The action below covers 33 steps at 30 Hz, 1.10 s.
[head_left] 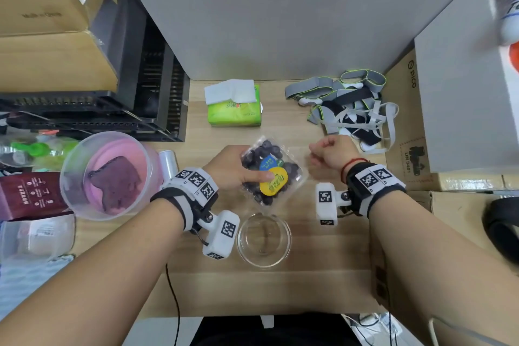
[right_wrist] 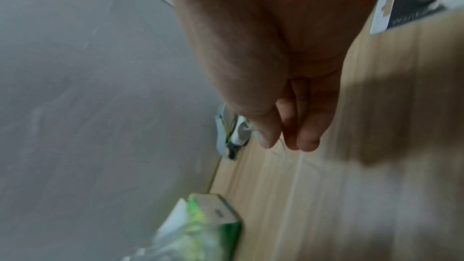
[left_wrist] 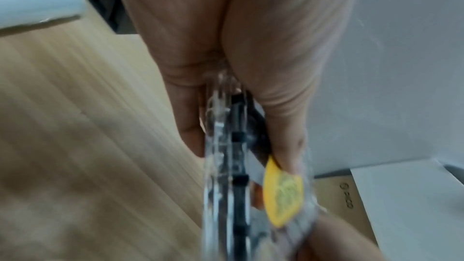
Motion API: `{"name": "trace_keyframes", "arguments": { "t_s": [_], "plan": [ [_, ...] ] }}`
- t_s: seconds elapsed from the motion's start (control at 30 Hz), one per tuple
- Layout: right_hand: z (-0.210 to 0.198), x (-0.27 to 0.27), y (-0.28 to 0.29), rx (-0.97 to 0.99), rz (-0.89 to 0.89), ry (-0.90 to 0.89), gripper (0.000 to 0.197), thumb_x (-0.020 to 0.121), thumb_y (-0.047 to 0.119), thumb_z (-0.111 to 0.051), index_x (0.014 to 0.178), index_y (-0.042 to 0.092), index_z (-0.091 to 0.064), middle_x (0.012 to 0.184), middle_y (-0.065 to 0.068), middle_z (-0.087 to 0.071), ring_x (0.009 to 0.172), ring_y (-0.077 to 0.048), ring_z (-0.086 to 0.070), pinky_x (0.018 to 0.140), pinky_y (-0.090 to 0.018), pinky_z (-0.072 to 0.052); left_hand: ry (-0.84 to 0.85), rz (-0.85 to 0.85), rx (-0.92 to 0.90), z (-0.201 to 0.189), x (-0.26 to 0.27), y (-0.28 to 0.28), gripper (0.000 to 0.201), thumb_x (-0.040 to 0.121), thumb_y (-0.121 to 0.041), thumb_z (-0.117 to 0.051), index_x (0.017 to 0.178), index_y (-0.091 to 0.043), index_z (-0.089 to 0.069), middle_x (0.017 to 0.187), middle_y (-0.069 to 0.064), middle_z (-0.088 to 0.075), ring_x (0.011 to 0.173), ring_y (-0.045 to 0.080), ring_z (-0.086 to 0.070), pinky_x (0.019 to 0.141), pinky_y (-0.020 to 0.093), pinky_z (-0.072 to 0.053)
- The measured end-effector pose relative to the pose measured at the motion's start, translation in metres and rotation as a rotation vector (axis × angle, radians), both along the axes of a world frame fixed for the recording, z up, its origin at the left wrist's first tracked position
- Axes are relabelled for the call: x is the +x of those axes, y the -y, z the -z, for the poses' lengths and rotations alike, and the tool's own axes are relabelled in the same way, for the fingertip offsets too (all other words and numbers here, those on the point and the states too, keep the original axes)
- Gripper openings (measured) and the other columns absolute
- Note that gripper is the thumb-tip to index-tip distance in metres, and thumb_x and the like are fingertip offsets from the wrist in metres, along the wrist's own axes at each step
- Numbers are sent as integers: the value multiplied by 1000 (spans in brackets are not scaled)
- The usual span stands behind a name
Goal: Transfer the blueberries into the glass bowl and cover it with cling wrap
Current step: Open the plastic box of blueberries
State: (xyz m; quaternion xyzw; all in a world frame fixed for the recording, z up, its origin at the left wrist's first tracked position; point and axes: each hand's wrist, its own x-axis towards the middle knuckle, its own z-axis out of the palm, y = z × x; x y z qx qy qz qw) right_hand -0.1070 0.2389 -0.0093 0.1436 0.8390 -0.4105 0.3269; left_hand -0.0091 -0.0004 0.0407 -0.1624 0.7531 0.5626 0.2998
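Observation:
A clear plastic blueberry box (head_left: 269, 171) with yellow and blue labels is tilted above the wooden table (head_left: 323, 255). My left hand (head_left: 238, 168) grips its left side, thumb (left_wrist: 283, 136) pressed on the yellow label (left_wrist: 283, 192). My right hand (head_left: 323, 153) is curled at the box's far right corner; in the right wrist view its fingertips (right_wrist: 283, 142) pinch a thin clear edge, apparently the lid. The empty glass bowl (head_left: 264, 239) stands just in front of the box, between my wrists. A whitish roll (head_left: 168, 160) lies left of my left hand.
A green tissue pack (head_left: 234, 105) sits at the back centre and a heap of grey straps (head_left: 348, 104) at the back right. A clear tub (head_left: 109, 174) with pink and purple contents stands left. Cardboard boxes (head_left: 407, 135) line the right edge, a black rack (head_left: 140, 93) the back left.

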Motion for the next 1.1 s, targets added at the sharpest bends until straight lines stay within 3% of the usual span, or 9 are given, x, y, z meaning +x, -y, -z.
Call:
{"name": "trace_keyframes", "arguments": {
  "t_s": [0.07,0.17,0.27,0.4,0.57,0.67,0.73,0.83,1.1],
  "plan": [
    [4,2,-15,203,-69,18,15,85,29,-75,86,15,-69,93,-6,-74,90,-23,-68,90,-37,-55,-24,-162,-43,11,4,5,46,69,-33,-88,102,-6,-70,95,2,-76,88,21,-72,90,39,-55],
    [-2,9,-23,412,-279,143,42,88,40,-69,110,6,-66,114,-12,-67,98,-27,-59,87,-34,-49,-12,-342,-16,20,10,10,64,62,-61,-80,102,-12,-70,100,5,-77,97,27,-72,95,50,-54],
    [-17,12,-11,376,-286,54,59,93,47,-58,132,2,-54,134,-16,-59,116,-31,-58,99,-39,-47,-11,-406,47,28,11,9,76,60,-78,-71,105,-16,-70,104,6,-77,101,29,-71,98,54,-51],
    [-45,25,37,-117,-191,50,60,93,53,-55,137,11,-53,129,-9,-64,98,-22,-69,91,-46,-58,-13,-466,129,8,8,-5,56,80,-62,-61,113,-18,-64,112,5,-74,106,25,-69,101,52,-49],
    [-53,29,67,-157,-257,-22,76,76,59,-68,133,15,-48,119,-7,-66,108,-30,-65,95,-52,-52,96,-541,268,-11,8,-11,72,81,-81,-39,128,-32,-61,125,4,-69,116,26,-66,104,54,-46],
    [-55,32,66,-95,-339,1,111,77,53,-77,154,6,-13,142,-7,-51,128,-26,-53,107,-38,-43,122,-581,355,-24,9,-13,50,102,-54,-30,132,-24,-57,125,11,-69,110,31,-68,97,57,-51],
    [-55,36,69,-148,-337,31,144,60,63,-82,155,6,9,152,-7,-42,136,-23,-46,114,-37,-37,101,-541,389,-21,11,-16,38,107,-41,-28,131,-27,-54,123,9,-69,105,31,-70,94,55,-53],
    [-49,40,76,-149,-320,43,171,30,84,-79,154,15,17,156,-10,-36,140,-24,-41,115,-43,-39,86,-496,457,-23,12,-19,36,106,-41,-29,132,-30,-52,123,8,-70,99,30,-71,89,52,-55],
    [-58,39,77,-80,-437,69,153,40,64,-80,155,21,13,147,-11,-46,130,-25,-50,108,-42,-46,-34,-436,300,-22,17,-23,35,101,-44,-42,136,-41,-48,106,1,-73,85,21,-74,72,53,-61]
  ]
}}
